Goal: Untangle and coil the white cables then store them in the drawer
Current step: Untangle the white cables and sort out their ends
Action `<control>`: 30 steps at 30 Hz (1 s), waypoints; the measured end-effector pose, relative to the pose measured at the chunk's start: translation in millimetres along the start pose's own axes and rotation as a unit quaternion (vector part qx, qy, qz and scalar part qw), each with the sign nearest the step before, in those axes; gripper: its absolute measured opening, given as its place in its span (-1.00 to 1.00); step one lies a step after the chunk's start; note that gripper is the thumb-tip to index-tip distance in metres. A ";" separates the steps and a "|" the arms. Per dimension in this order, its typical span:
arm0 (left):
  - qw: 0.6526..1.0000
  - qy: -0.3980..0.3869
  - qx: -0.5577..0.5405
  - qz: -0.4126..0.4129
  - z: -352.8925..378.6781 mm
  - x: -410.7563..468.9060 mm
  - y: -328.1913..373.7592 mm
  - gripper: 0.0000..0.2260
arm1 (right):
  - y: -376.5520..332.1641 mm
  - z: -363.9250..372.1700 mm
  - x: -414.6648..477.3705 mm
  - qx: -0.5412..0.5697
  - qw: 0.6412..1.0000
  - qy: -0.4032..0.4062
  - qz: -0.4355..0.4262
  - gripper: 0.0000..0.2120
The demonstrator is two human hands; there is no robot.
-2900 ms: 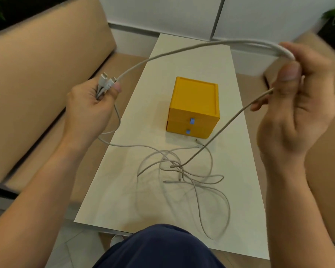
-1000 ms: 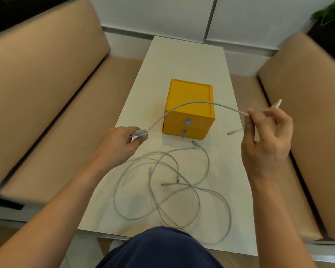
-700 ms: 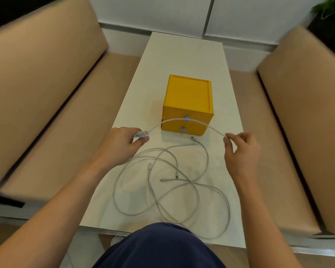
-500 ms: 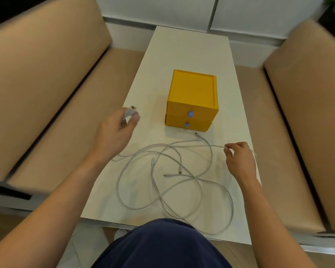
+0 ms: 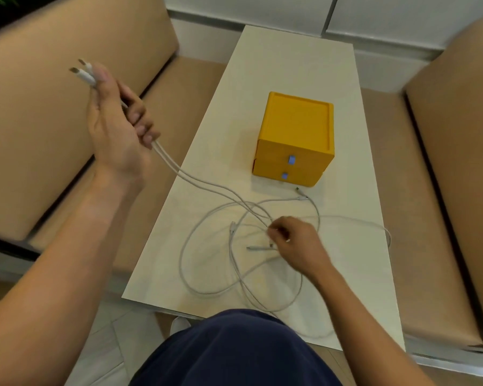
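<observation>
Our left hand (image 5: 117,126) grips two thin white cables (image 5: 195,183) at ten o'clock; right hand (image 5: 296,243) pinches them at five o'clock.

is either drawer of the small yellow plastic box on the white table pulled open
No, the top drawer and bottom drawer of the small yellow plastic box both sit flush with its front.

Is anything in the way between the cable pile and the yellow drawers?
Nothing stands on the table between the white cables and the yellow drawer unit. Both drawers are shut, though, and the cables lie tangled.
</observation>
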State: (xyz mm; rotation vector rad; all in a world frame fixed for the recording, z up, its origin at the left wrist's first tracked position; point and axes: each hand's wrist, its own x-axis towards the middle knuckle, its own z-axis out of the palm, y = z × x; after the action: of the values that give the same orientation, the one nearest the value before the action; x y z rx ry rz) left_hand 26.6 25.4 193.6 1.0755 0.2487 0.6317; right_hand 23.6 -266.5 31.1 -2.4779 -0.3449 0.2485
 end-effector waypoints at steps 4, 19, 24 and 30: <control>0.997 -0.049 0.018 -0.047 5.6 -2.9 -10.1 -0.66 | -46.7 46.7 7.3 -0.028 0.995 -0.083 -0.035 -0.69; 0.991 -0.050 0.114 -0.041 -3.1 -5.1 -31.2 -0.75 | -58.8 60.6 26.6 -0.210 0.971 -0.098 0.056 -0.88; 0.993 -0.013 0.114 -0.021 -8.9 5.9 -27.2 -0.72 | -53.4 17.6 6.1 -0.060 0.997 0.020 0.048 -0.83; 0.995 0.007 0.095 0.000 -8.9 15.0 -28.2 -0.70 | -74.7 -45.0 -21.0 0.328 0.938 0.108 -0.006 -0.97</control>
State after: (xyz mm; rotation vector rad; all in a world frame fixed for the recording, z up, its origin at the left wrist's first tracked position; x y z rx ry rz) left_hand 44.3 31.8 166.4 1.2549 0.3256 0.6236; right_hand 1.3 -239.9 113.9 -1.8171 -0.1470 0.0641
